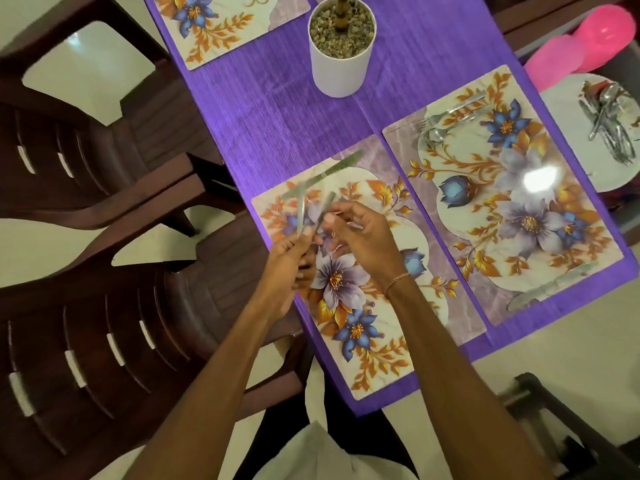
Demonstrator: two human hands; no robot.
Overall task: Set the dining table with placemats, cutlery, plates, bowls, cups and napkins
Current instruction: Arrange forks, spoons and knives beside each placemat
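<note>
Legend, nearest first. My white garment point(311, 452) fills the bottom edge, and two bare forearms reach out from it over the table.

- **Hands:** two. My left hand point(289, 252) has its fingers curled round one thin cutlery piece point(302, 213). The long axis runs almost straight away from me. My right hand point(363, 244), with a bracelet point(396, 280) at the wrist, pinches a second piece point(326, 207) between thumb and forefinger, tipped away and to the right. Both are too blurred to name.
- **Third piece:** a blurred strip point(325, 171) slants across the far corner of the mat, from near-left to far-right.
- **Placemats:** three floral ones in plain view. The near placemat point(374, 358) is under my hands, the right placemat point(519, 220) is just beside it, and the far placemat point(214, 32) is well apart.
- **Right placemat setting:** one fork point(450, 110) and one spoon point(437, 134) at its far end, and one knife point(550, 285) at its near end.
- **Surroundings:** a purple cloth point(277, 109), one white pebble-filled pot point(341, 64), and one white plate point(568, 161) heaped with spare cutlery point(609, 129). A pink object point(588, 43) lies beyond the plate. Two brown chairs point(104, 341) stand close against the left edge.
</note>
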